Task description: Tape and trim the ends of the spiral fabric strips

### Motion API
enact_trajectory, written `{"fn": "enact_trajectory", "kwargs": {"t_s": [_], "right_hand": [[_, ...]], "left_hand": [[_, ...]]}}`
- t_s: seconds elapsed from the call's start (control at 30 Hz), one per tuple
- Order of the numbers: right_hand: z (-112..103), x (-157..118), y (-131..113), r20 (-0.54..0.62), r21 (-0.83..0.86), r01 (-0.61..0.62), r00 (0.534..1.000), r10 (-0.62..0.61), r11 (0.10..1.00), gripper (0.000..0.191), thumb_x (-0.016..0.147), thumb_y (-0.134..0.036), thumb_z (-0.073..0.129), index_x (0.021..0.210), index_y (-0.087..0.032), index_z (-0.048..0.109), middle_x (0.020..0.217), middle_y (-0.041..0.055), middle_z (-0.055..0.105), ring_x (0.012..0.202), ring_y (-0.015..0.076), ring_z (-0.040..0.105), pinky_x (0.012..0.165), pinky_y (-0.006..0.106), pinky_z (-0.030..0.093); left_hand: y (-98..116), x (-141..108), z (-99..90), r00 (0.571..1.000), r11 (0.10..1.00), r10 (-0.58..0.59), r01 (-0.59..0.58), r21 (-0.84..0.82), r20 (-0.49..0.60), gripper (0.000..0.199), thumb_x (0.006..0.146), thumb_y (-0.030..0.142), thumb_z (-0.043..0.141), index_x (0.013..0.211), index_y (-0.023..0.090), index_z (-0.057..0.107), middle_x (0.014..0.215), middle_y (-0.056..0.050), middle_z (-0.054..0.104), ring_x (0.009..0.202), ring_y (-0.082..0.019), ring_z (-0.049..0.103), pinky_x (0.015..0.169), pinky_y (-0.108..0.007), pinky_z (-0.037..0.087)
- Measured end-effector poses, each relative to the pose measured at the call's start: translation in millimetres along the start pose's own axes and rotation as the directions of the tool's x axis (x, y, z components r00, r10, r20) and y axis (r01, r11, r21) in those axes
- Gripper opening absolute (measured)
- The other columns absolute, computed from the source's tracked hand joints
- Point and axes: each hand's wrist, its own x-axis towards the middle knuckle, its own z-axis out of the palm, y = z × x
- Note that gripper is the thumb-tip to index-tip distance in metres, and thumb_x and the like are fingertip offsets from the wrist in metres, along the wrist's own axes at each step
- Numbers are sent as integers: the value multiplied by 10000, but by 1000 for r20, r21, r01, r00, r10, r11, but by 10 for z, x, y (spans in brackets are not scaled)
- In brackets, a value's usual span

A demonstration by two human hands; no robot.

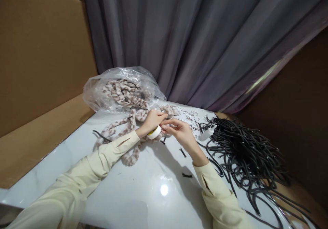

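1. Left hand (152, 120) and right hand (179, 130) are close together over spotted fluffy strips (131, 159).
2. A white roll (155, 133) is at the left hand's wrist.
3. A clear bag (92, 89) holds more strips (119, 89).
4. Black cords (247, 150) lie beside a white bottle (207, 133).

From my end, a round glare burns white on the near tabletop (115, 195), soft shadows beside it. The plastic bag (118, 74) glints; the right-hand wall (299, 119) is dim, fine detail soft.
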Motion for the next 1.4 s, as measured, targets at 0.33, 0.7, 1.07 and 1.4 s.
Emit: {"fn": "enact_trajectory", "kwargs": {"t_s": [0.33, 0.7, 1.07, 1.4], "right_hand": [[111, -42, 1, -79, 83, -20, 996, 27, 996, 232, 577, -324, 754, 724, -180, 647, 949, 43, 635, 629, 131, 598, 577, 287, 541], [129, -13, 48, -12, 100, -44, 999, 46, 994, 339, 539, -398, 783, 637, -170, 552, 752, -16, 563, 548, 97, 565, 550, 257, 509], [100, -55, 0, 123, -30, 23, 992, -19, 999, 289, 682, -393, 698, 693, -169, 517, 603, -42, 501, 522, 78, 468, 511, 216, 405], [126, -32, 58, -6, -215, 221, 974, -227, 951, 373, 644, -361, 737, 775, -211, 422, 894, 21, 533, 689, 121, 523, 525, 226, 451]], "left_hand": [[32, -14, -36, 991, 997, 66, -61, 55, -114, 319, 740, 280, 459, 453, 142, 483, 409, 48, 465, 443, -71, 403, 451, -184, 282], [28, -34, -18, 984, 990, 116, -104, 90, -137, 354, 750, 296, 467, 436, 149, 392, 396, 62, 349, 448, -62, 333, 456, -193, 241], [-32, 99, -154, 962, 998, 65, -57, 37, -265, 373, 756, 344, 463, 439, 155, 408, 365, 48, 402, 407, -74, 373, 443, -192, 244], [-146, 193, -173, 964, 999, 9, -22, -46, -265, 366, 728, 362, 485, 437, 170, 372, 361, 59, 336, 380, -84, 417, 404, -182, 225]]}}
